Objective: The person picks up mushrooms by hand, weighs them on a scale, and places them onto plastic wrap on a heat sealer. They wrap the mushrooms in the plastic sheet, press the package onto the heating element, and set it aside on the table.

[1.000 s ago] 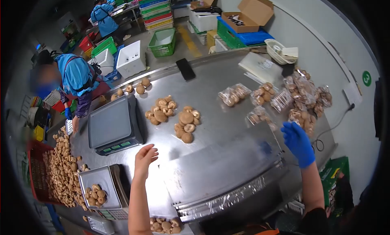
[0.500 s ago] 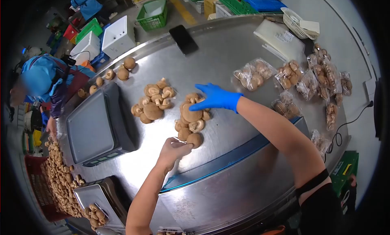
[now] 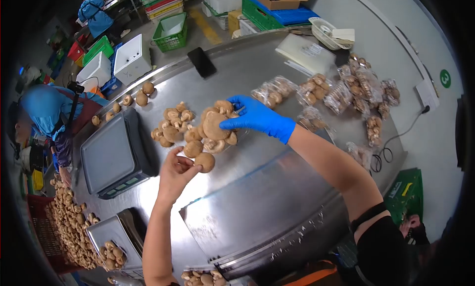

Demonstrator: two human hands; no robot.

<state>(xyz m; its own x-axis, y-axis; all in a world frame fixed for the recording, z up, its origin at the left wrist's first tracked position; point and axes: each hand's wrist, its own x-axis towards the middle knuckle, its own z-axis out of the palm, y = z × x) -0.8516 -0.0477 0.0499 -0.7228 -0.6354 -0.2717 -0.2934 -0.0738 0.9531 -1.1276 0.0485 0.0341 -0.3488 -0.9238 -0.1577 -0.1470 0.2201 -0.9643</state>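
My left hand, bare, is closed in a pinch at the lower end of a cluster of brown mushrooms, by a round mushroom. Across the cluster from it, my right hand in a blue glove curls round the upper side, thumb over the largest cap. The cluster looks raised off the steel table. A glint of clear plastic shows along its right edge. Left of it a second pile of mushrooms lies on the steel.
A grey scale stands at left, several loose mushrooms behind it. Bagged mushrooms lie at right, near a stack of plastic bags. A phone lies by the far edge. A co-worker is beside a mushroom heap.
Both hands have closed on the mushroom cluster, and it appears lifted and nearer the camera. My right fingers, spread before, now curl round it. The whole view has shifted slightly.
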